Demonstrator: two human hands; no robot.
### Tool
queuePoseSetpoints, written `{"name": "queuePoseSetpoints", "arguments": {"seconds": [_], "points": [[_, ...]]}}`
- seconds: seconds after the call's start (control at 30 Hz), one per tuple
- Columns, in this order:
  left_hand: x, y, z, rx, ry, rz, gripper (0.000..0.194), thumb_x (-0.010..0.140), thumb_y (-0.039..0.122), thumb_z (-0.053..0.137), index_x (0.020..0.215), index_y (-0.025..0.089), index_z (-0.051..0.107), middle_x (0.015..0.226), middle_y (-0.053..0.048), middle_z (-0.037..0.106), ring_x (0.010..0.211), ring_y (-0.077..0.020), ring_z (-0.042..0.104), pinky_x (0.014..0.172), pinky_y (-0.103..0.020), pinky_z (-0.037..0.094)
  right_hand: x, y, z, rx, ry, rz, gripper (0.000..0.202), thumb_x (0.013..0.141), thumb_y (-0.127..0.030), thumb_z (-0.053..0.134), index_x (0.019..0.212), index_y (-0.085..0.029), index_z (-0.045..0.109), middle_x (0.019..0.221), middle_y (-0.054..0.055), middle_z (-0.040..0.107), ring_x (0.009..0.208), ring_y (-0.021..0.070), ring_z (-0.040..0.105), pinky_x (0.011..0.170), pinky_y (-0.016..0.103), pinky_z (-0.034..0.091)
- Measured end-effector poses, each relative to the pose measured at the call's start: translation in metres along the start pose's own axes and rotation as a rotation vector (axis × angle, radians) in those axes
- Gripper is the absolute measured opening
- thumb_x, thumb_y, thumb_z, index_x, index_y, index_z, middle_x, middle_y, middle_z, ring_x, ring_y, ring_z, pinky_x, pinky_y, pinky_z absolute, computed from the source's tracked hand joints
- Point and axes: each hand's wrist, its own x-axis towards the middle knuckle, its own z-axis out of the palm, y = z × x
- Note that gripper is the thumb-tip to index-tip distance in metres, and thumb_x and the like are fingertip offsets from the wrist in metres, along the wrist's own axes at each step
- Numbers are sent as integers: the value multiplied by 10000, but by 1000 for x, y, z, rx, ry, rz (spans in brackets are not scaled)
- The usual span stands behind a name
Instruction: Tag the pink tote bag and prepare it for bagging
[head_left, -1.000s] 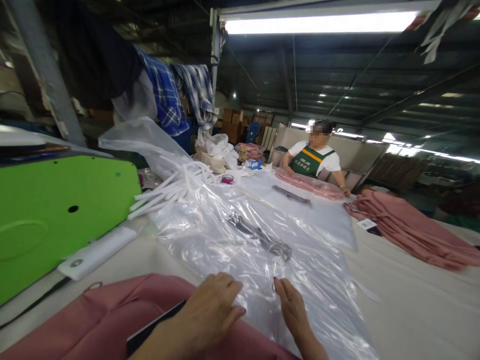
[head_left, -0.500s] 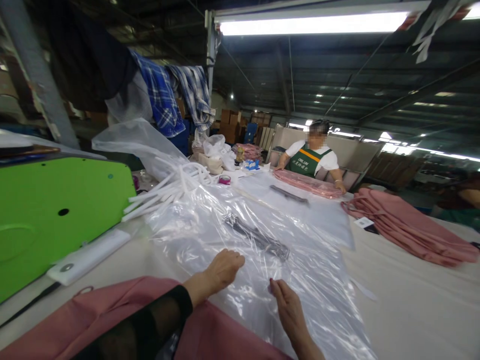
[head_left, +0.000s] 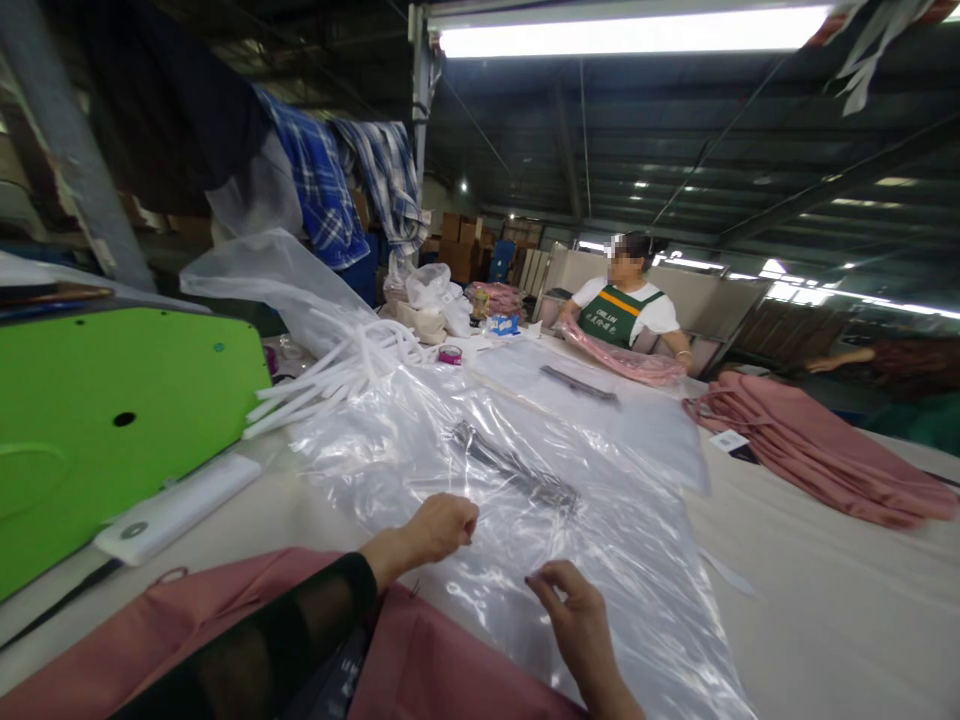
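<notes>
My left hand [head_left: 444, 526] has its fingers closed in a pinch just above the clear plastic bags [head_left: 630, 580]; whatever is between them is too small to make out. To its right my right hand [head_left: 577, 612] is curled, thumb and finger drawn together over the same plastic, with their contents unclear. Beyond both hands a dark, crinkled bundle [head_left: 517, 468] shows on or through the plastic. A pink garment [head_left: 450, 665] lies at the near edge, partly under my left forearm, and a dark label shows beside it.
White strips [head_left: 352, 370], a green machine panel [head_left: 150, 400] and a white power strip [head_left: 180, 508] are at the left. A pink tape roll [head_left: 450, 354] lies farther back. Across the table a person in a green apron [head_left: 616, 315] handles bagged pink cloth; folded pink garments [head_left: 817, 445] lie right.
My left hand has shifted slightly left, and my right hand's fingers are bent more. The person opposite has lifted one end of the bagged pink cloth. More dark label shows near my sleeve.
</notes>
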Motion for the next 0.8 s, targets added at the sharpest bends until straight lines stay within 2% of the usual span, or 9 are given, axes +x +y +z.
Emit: {"name": "queuePoseSetpoints", "arguments": {"seconds": [0.13,0.23,0.3,0.37,0.47,0.57,0.67,0.8], "points": [[2,2,0,-61,-36,-7,272,651,246,831,647,171,570,682,51,571,680,-126,531,577,-214,318,-2,-8,2,76,22,107,317,637,-463,705,564,-213,524,546,-36,481,577,161,455,589,283,341],[5,0,0,-106,-65,18,328,716,356,792,623,168,539,595,77,473,614,-97,476,530,-194,304,-3,-12,-2,138,15,172,414,605,-536,731,542,-208,488,521,-51,401,537,134,373,542,271,304],[7,-4,0,-108,-72,28,321,800,370,711,625,166,534,576,76,454,598,-93,473,527,-185,322,-4,-16,-7,173,17,202,465,643,-608,695,548,-201,492,539,-43,398,555,133,363,548,270,310],[6,-9,0,-70,-57,40,260,826,332,679,666,167,557,617,66,511,638,-107,515,573,-193,359,-5,-21,-11,192,26,213,489,699,-640,649,561,-194,504,565,-32,412,586,136,372,574,271,325],[1,-19,-2,40,-8,76,67,795,186,685,799,171,620,834,10,656,840,-171,600,772,-261,412,-7,-30,-17,188,57,182,497,731,-662,619,595,-194,526,603,-28,422,624,140,390,603,266,340],[-5,-32,-6,146,46,69,88,831,113,607,901,141,652,1000,-97,687,1004,-256,615,924,-384,391,-10,-38,-23,161,87,136,489,700,-684,643,654,-200,590,659,-16,487,673,151,442,641,256,373],[-12,-44,-13,203,103,3,165,889,245,590,955,116,669,1027,-156,684,1014,-304,629,932,-459,401,-16,-41,-26,104,151,81,476,688,-685,673,707,-210,640,731,-3,571,711,155,490,655,237,395],[-19,-41,-17,247,120,57,283,867,457,637,970,198,687,1007,-68,705,992,-246,646,925,-400,423,-26,-40,-22,23,236,1,567,702,-779,600,760,-218,661,791,15,641,718,160,575,648,223,437]]}}
